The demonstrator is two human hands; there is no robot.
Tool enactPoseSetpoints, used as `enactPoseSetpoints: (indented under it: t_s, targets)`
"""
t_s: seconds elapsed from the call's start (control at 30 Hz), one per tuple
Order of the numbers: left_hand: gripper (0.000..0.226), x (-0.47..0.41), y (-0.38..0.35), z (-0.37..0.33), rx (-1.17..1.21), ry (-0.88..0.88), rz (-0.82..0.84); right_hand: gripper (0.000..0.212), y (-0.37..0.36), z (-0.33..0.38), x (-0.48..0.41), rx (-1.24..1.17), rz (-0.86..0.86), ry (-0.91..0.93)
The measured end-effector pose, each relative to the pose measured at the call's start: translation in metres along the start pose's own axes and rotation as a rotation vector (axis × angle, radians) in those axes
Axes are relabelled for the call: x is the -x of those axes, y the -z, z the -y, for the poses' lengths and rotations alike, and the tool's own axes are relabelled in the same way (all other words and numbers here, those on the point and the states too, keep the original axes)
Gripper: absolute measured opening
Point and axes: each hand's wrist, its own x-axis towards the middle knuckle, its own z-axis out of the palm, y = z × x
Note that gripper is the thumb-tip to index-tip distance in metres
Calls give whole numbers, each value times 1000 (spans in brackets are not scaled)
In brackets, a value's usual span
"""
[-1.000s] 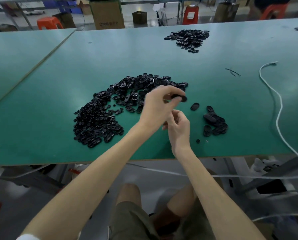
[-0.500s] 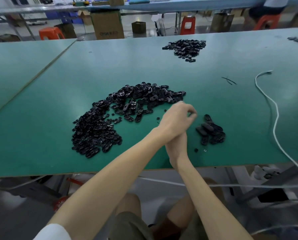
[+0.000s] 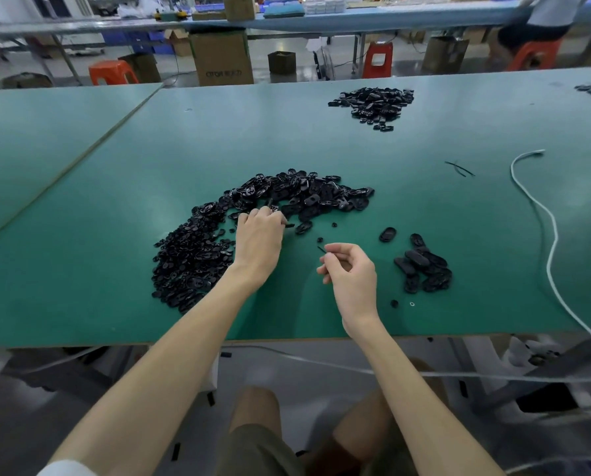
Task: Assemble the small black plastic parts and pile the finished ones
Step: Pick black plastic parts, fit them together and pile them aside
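Note:
A large curved heap of loose black plastic parts [image 3: 218, 235] lies on the green table [image 3: 115, 187]. My left hand [image 3: 258, 238] reaches into the heap's inner edge, its fingers curled down among the parts; what they hold is hidden. My right hand [image 3: 350, 269] hovers above the table and pinches a thin black piece [image 3: 320, 249] between thumb and forefinger. A small pile of finished black parts [image 3: 424, 266] lies to the right of my right hand, with one oval part [image 3: 387, 234] apart from it.
Another heap of black parts [image 3: 373, 103] lies far back on the table. A white cable [image 3: 548, 235] runs along the right side. A tiny black piece [image 3: 394, 303] and a small ring [image 3: 412, 304] lie near the front edge. Boxes and orange stools stand behind.
My hands were together by the small pile; they have separated. The left hand moved left into the big heap, and the right hand drew back with a thin piece.

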Motion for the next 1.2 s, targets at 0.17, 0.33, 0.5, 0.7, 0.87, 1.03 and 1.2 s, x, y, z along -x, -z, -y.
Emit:
enactPoseSetpoints:
  t_s: [0.17,0.33,0.5,0.7,0.87,1.03,1.2]
  targets:
    - [16,19,21,-16,452,-90,54,14,-1,-1,-1,-15,-15,16]
    - [13,39,29,-19,704,-112,308,5,-1,0,0,11,23,40]
    - [13,29,42,12,406,1,124,7,-1,1,1,-7,26,22]
    - [9,17,46,60,-9,176,222,13,-1,2,0,-39,34,14]
    - [5,15,43,65,30,185,196,13,-1,2,0,-52,43,8]
    - [3,20,44,66,21,163,97,10,-1,2,2,-59,45,8]
    - [6,21,51,70,59,160,15,8,-1,3,1,-57,50,4]
